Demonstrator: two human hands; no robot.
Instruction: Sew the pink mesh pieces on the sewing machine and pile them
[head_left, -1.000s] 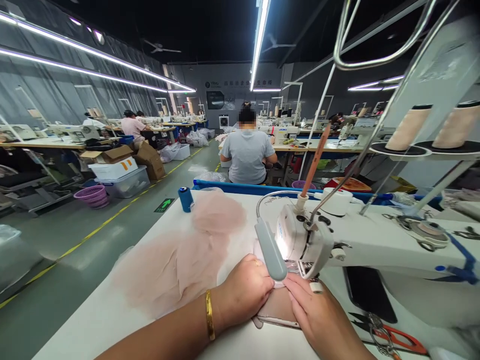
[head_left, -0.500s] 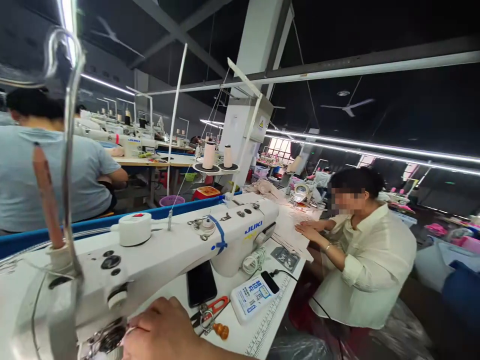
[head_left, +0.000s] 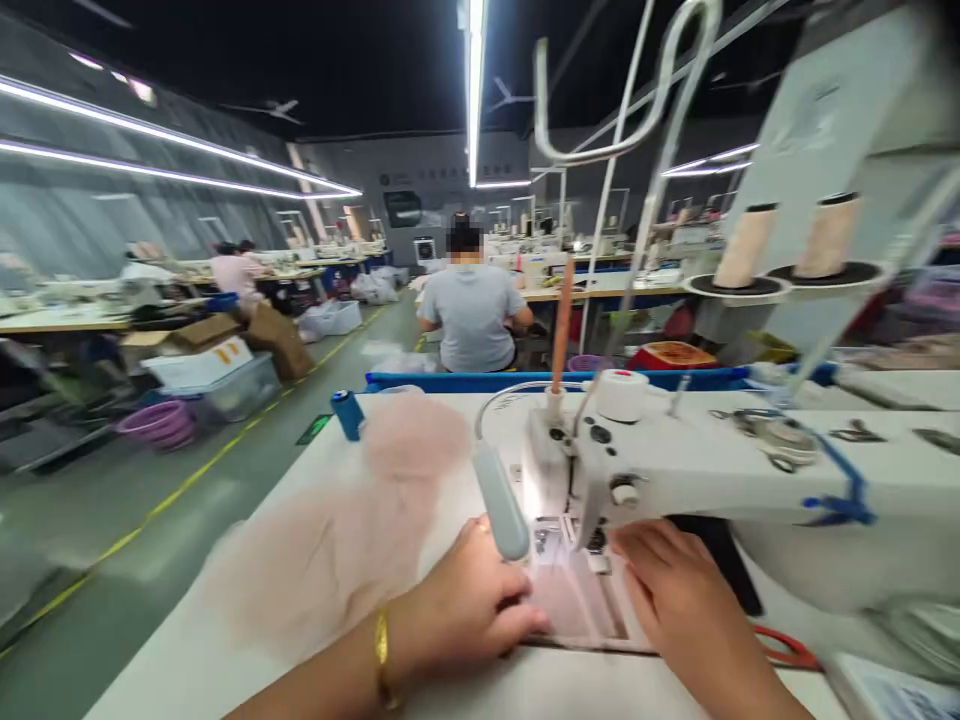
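My left hand (head_left: 469, 605), a gold bangle on its wrist, lies with fingers curled on a pink fabric piece (head_left: 577, 605) in front of the needle of a white sewing machine (head_left: 720, 465). My right hand (head_left: 675, 590) presses the same piece from the right, fingers flat and together. A heap of sheer pink tulle (head_left: 352, 530) spreads over the table to the left of my left hand. The grey lamp head (head_left: 499, 500) hangs just above my left hand.
A blue thread spool (head_left: 347, 413) stands at the table's far left edge. Red-handled scissors (head_left: 784, 650) lie right of my right hand. Two thread cones (head_left: 787, 240) sit on a stand at the right. A person in a grey shirt (head_left: 472, 315) sits ahead, back turned.
The view swung right toward a co-worker half a second ago and has come back to the needle. My hands have slid the pink piece further under the machine head.
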